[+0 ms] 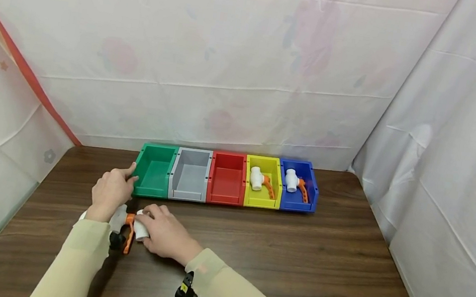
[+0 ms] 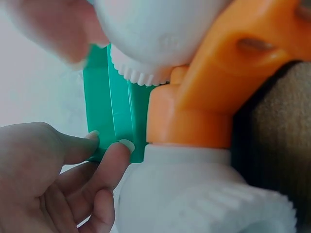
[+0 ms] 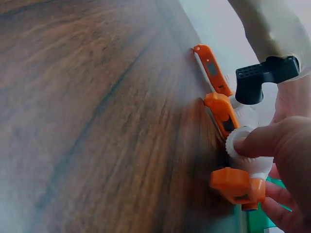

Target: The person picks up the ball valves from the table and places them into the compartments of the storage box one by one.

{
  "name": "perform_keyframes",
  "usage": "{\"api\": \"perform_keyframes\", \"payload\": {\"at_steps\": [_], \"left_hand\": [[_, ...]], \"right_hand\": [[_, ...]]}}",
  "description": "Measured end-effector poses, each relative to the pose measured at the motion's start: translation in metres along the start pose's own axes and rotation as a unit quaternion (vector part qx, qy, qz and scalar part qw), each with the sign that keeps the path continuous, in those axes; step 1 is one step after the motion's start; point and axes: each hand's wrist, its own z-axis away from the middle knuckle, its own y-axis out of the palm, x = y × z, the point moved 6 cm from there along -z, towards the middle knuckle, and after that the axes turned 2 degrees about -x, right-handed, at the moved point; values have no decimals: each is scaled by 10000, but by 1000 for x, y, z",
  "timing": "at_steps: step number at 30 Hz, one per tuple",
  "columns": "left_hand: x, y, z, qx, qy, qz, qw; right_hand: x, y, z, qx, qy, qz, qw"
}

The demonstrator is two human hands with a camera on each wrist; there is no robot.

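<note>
My left hand (image 1: 112, 189) pinches the wall of the green bin (image 2: 109, 111) between thumb and fingers at its left side. Below it, my right hand (image 1: 168, 232) grips a white ball valve (image 1: 142, 226) with an orange lever. In the right wrist view, the thumb lies on the ribbed end of this valve (image 3: 252, 165). Beside it on the table, under the left wrist, is another ball valve (image 1: 118, 218), its orange lever (image 1: 129, 237) pointing toward me. A further orange lever (image 3: 211, 68) shows behind; its valve is mostly hidden by the left arm.
Right of the green bin stand a grey bin (image 1: 187, 194), a red bin (image 1: 225, 197) and a yellow bin (image 1: 249, 201), with a blue bin (image 1: 296, 206) at the end. One ball valve lies in the yellow bin and one in the blue. A white curtain (image 1: 231, 66) hangs behind the table.
</note>
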Motion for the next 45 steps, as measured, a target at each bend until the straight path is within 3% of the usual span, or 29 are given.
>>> {"api": "perform_keyframes", "payload": {"at_steps": [4,13,26,45], "left_hand": [[1,0,0,20,-31,-16,10000],[1,0,0,-30,-52,-36,10000],[0,0,-1,11,23,-39,10000],[1,2,-1,-50,43,-1,10000]], "right_hand": [[1,2,-2,-94,85,175,9998],[1,0,-7,163,251,180,9994],[-7,-9,4,44,437,100,9990],[-34,-39,27,-370,878,-570,9938]]}}
